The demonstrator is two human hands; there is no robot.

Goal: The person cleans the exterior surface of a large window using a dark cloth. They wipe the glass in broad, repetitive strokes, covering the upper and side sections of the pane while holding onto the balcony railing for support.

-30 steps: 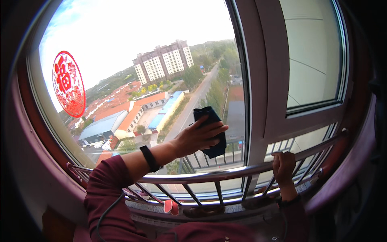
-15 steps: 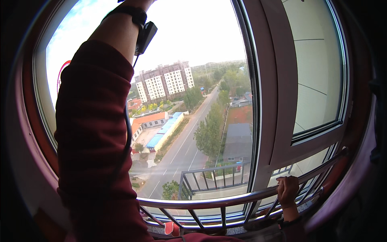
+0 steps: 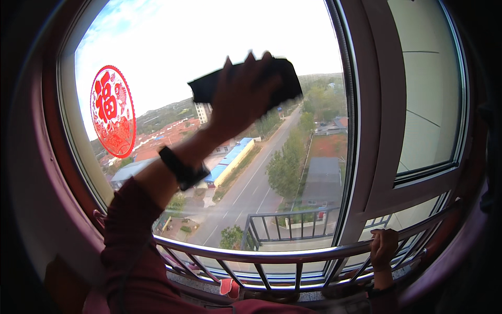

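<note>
Raised in front of the large window pane point(image 3: 172, 57), my left hand point(image 3: 241, 102) holds a black cloth point(image 3: 287, 81) against the glass, or very near it. Its fingers are spread across the cloth, and the tips show past the upper edge. Motion blurs both a little. A dark band with a small box point(image 3: 183, 168) sits on the left wrist. At lower right, my right hand point(image 3: 384, 247) is closed around the metal railing point(image 3: 293, 256) that runs along the window's bottom.
A round red paper decoration point(image 3: 114, 111) is on the glass at left. On the right stands a brown window frame point(image 3: 377, 115) with a narrower pane point(image 3: 426, 94). A red and white object point(image 3: 229, 288) lies beneath the railing. Outside, a road point(image 3: 246, 196) lies far below.
My left hand has come down from the top edge into the middle of the pane, bringing the black cloth into view. The red decoration is uncovered. My right hand stays on the railing.
</note>
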